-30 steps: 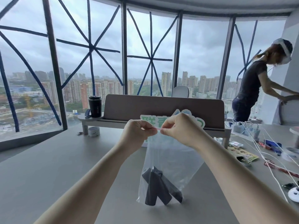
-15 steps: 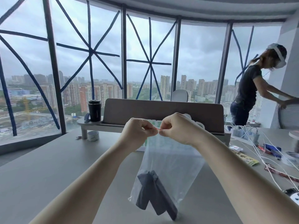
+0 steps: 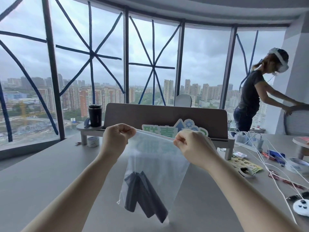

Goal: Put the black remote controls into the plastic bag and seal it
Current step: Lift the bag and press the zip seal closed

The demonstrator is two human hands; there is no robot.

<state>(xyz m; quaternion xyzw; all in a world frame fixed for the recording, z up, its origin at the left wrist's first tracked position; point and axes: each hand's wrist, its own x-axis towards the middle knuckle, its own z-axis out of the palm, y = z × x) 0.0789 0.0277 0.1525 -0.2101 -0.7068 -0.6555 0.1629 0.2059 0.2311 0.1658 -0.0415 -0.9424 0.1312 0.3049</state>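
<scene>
A clear plastic bag [image 3: 158,158] hangs in the air above the grey table [image 3: 41,178]. Black remote controls [image 3: 143,195] lie fanned out at its bottom. My left hand [image 3: 117,139] pinches the top left corner of the bag. My right hand [image 3: 192,146] pinches the zip strip with its red line at the top right. The strip runs taut between the two hands.
A black cup [image 3: 95,115] stands on a riser shelf [image 3: 90,129] behind, with a tape roll [image 3: 93,141] under it. White cables [image 3: 267,158], packets and tape rolls clutter the table's right side. A person [image 3: 254,96] stands at the far right by a chair.
My hands have moved apart along the top of the bag, the right one sliding rightwards. The bag's top edge is now stretched wide between them.
</scene>
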